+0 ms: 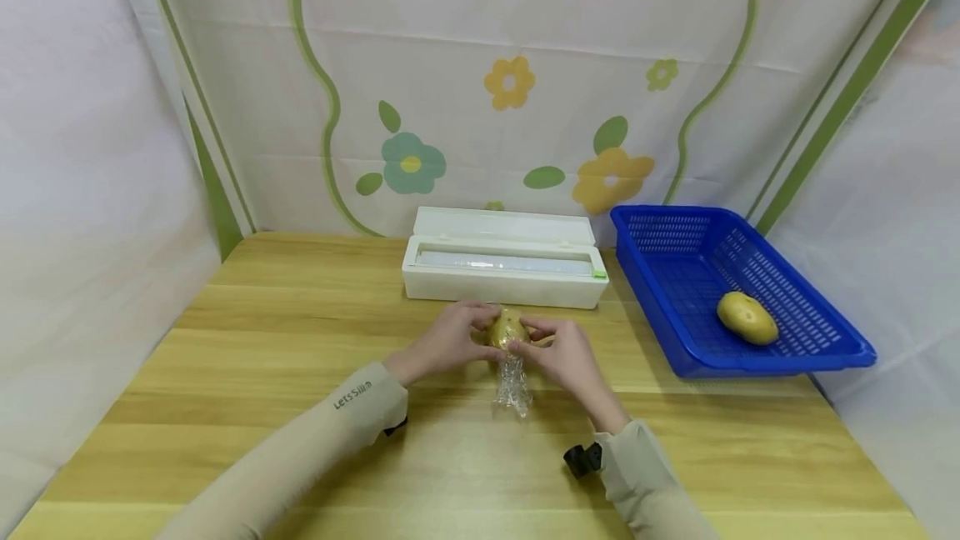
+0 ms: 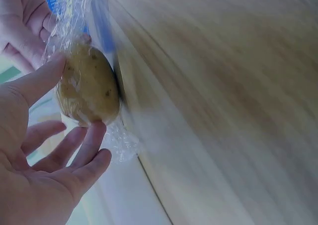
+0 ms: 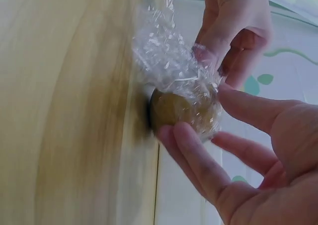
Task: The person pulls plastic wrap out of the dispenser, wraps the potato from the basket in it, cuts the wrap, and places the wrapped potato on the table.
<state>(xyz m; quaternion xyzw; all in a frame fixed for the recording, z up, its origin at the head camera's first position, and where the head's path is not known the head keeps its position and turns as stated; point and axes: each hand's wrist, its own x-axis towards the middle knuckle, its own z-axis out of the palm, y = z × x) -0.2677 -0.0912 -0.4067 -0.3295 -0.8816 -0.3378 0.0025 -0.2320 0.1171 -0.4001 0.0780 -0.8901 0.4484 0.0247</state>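
Between both hands, a potato (image 1: 507,328) sits on the wooden table with clear plastic wrap (image 1: 513,387) around it. A crumpled tail of the wrap trails toward the person. My left hand (image 1: 454,338) grips the potato from the left, its thumb and fingertips on the film, as the left wrist view shows on the potato (image 2: 90,86). From the other side my right hand (image 1: 561,354) holds it with thumb and fingers. In the right wrist view the bunched wrap (image 3: 166,56) covers part of the potato (image 3: 171,108).
A white wrap dispenser box (image 1: 506,283) with raised lid and a roll inside stands just behind the hands. To the right is a blue plastic basket (image 1: 652,298) holding another potato (image 1: 747,317). A floral curtain (image 1: 465,48) hangs behind the table (image 1: 300,307).
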